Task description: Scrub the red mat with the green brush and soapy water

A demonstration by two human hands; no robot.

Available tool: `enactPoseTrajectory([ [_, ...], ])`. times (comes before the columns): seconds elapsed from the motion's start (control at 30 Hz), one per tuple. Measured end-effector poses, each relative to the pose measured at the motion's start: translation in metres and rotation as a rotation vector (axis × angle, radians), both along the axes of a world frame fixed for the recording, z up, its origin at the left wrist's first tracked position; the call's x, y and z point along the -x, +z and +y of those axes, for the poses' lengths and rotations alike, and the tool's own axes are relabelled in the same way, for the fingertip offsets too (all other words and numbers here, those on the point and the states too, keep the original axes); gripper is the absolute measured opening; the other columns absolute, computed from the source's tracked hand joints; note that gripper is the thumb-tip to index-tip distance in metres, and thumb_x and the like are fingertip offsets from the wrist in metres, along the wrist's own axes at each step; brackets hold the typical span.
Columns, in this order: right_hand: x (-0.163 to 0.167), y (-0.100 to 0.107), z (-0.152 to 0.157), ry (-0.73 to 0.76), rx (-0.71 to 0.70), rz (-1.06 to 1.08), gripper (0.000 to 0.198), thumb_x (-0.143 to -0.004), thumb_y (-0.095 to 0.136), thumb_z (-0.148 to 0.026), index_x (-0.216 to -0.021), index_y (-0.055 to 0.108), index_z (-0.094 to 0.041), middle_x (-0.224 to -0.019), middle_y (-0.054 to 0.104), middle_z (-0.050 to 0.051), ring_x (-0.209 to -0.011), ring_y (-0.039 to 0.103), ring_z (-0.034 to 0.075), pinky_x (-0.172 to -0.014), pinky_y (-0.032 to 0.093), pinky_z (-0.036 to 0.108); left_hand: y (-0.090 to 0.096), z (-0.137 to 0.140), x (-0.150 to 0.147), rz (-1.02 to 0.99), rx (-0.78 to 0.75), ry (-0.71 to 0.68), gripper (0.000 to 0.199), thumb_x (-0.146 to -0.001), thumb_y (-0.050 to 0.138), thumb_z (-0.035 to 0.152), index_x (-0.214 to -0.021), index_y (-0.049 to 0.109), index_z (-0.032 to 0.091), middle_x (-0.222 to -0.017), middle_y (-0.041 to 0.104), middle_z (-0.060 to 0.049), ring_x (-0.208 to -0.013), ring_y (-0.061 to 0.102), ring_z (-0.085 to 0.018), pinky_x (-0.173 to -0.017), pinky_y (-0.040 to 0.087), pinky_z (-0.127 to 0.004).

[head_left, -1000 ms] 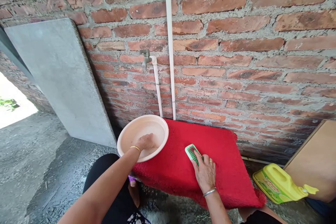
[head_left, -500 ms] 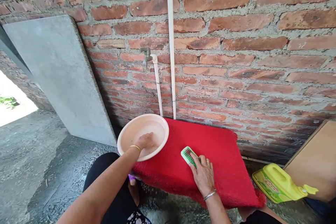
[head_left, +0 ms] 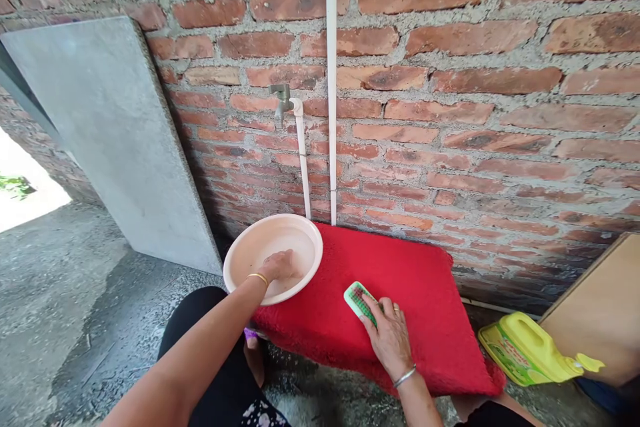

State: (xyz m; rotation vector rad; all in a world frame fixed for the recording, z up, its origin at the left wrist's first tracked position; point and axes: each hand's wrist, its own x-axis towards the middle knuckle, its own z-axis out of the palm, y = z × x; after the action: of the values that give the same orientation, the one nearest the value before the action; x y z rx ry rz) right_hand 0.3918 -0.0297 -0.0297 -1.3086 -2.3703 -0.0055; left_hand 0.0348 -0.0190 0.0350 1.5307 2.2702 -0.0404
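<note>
My left hand (head_left: 278, 265) reaches down into a pale pink plastic basin (head_left: 245, 233) of cloudy water. Its fingers are hidden under the surface, so what they do does not show. Beside the basin, my right hand (head_left: 391, 339) is closed round a green and white scrub brush (head_left: 358, 299), thumb on one side and fingers on the other. The brush rests on a red fluffy cloth (head_left: 395, 260), with a dark patch among its green bristles or knobs. The cloth drapes over a low surface, and the basin stands on its left end.
A tap (head_left: 283, 103) on a white pipe (head_left: 303, 160) rises behind the basin against the brick wall (head_left: 475, 113). A grey slab (head_left: 115, 140) leans at left. To the right, a yellow jug (head_left: 535, 347) stands near a brown board (head_left: 600, 300). The floor (head_left: 95, 320) is partly wet.
My view has shifted slightly. Both hands stay in nearly the same places, the left in the basin and the right on the brush.
</note>
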Motion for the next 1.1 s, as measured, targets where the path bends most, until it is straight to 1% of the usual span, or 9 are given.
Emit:
enactPoseTrajectory([
  [0.07, 0.005, 0.001, -0.001, 0.059, 0.017, 0.002, 0.041, -0.094, 0.053, -0.038, -0.134, 0.059, -0.038, -0.101, 0.059, 0.005, -0.090, 0.054, 0.021, -0.083, 0.041, 0.034, 0.000, 0.002, 0.000, 0.004, 0.011, -0.006, 0.060, -0.075, 0.073, 0.051, -0.123, 0.061, 0.018, -0.121, 0.067, -0.015, -0.111, 0.066, -0.031, -0.095, 0.050, -0.040],
  [0.13, 0.010, 0.004, 0.002, 0.048, 0.023, -0.017, 0.042, -0.093, 0.054, -0.036, -0.135, 0.059, -0.039, -0.101, 0.060, 0.004, -0.091, 0.054, 0.021, -0.083, 0.040, 0.034, 0.001, 0.002, 0.000, 0.005, 0.022, -0.018, 0.064, -0.070, 0.073, 0.054, -0.122, 0.060, 0.018, -0.124, 0.067, -0.016, -0.114, 0.065, -0.033, -0.095, 0.049, -0.040],
  [0.33, 0.029, 0.016, 0.024, -0.154, 0.033, -0.112, 0.040, -0.097, 0.047, -0.041, -0.135, 0.060, -0.034, -0.099, 0.061, 0.008, -0.090, 0.054, 0.024, -0.078, 0.039, 0.037, 0.002, 0.000, 0.001, 0.015, 0.033, -0.040, 0.071, -0.069, 0.071, 0.058, -0.122, 0.057, 0.014, -0.128, 0.065, -0.020, -0.118, 0.062, -0.037, -0.095, 0.047, -0.042],
  [0.47, 0.031, 0.014, 0.027, -0.188, 0.023, -0.097, 0.040, -0.097, 0.048, -0.041, -0.134, 0.061, -0.033, -0.099, 0.061, 0.008, -0.089, 0.054, 0.024, -0.077, 0.039, 0.037, -0.001, 0.000, 0.002, 0.011, 0.030, -0.037, 0.070, -0.067, 0.073, 0.056, -0.122, 0.056, 0.016, -0.128, 0.065, -0.018, -0.119, 0.061, -0.035, -0.095, 0.047, -0.040],
  [0.57, 0.023, 0.011, 0.023, -0.107, 0.021, -0.055, 0.038, -0.094, 0.054, -0.037, -0.131, 0.063, -0.035, -0.100, 0.060, 0.006, -0.089, 0.054, 0.022, -0.079, 0.040, 0.035, -0.001, 0.002, 0.004, 0.012, 0.036, -0.032, 0.070, -0.066, 0.073, 0.056, -0.122, 0.057, 0.018, -0.128, 0.066, -0.016, -0.119, 0.062, -0.034, -0.095, 0.048, -0.039],
  [0.7, 0.008, 0.012, 0.016, 0.078, 0.101, 0.005, 0.042, -0.088, 0.061, -0.028, -0.129, 0.062, -0.038, -0.099, 0.060, 0.002, -0.089, 0.055, 0.020, -0.082, 0.042, 0.031, 0.001, 0.002, 0.003, 0.007, 0.055, -0.023, 0.072, -0.067, 0.072, 0.056, -0.126, 0.056, 0.019, -0.131, 0.064, -0.016, -0.122, 0.061, -0.035, -0.097, 0.047, -0.041],
  [0.8, 0.005, 0.016, 0.012, 0.110, 0.146, 0.015, 0.045, -0.086, 0.063, -0.026, -0.129, 0.061, -0.038, -0.099, 0.060, 0.001, -0.090, 0.056, 0.019, -0.085, 0.043, 0.031, 0.004, 0.001, 0.000, 0.015, 0.060, -0.036, 0.072, -0.069, 0.071, 0.055, -0.127, 0.055, 0.016, -0.132, 0.064, -0.018, -0.122, 0.060, -0.036, -0.097, 0.047, -0.040],
  [0.93, 0.011, 0.016, 0.016, -0.012, 0.108, -0.029, 0.042, -0.088, 0.063, -0.032, -0.130, 0.061, -0.039, -0.102, 0.061, 0.003, -0.091, 0.056, 0.020, -0.081, 0.041, 0.032, 0.008, 0.000, -0.003, 0.021, 0.071, -0.040, 0.074, -0.070, 0.070, 0.055, -0.128, 0.054, 0.013, -0.133, 0.062, -0.021, -0.122, 0.060, -0.036, -0.098, 0.046, -0.043],
  [1.1, 0.019, 0.010, 0.024, -0.140, 0.038, -0.021, 0.039, -0.095, 0.052, -0.040, -0.133, 0.061, -0.033, -0.102, 0.061, 0.006, -0.089, 0.055, 0.022, -0.079, 0.040, 0.034, 0.008, 0.001, -0.002, 0.013, 0.068, -0.027, 0.075, -0.068, 0.071, 0.057, -0.127, 0.055, 0.015, -0.134, 0.062, -0.021, -0.123, 0.059, -0.038, -0.098, 0.047, -0.046],
])
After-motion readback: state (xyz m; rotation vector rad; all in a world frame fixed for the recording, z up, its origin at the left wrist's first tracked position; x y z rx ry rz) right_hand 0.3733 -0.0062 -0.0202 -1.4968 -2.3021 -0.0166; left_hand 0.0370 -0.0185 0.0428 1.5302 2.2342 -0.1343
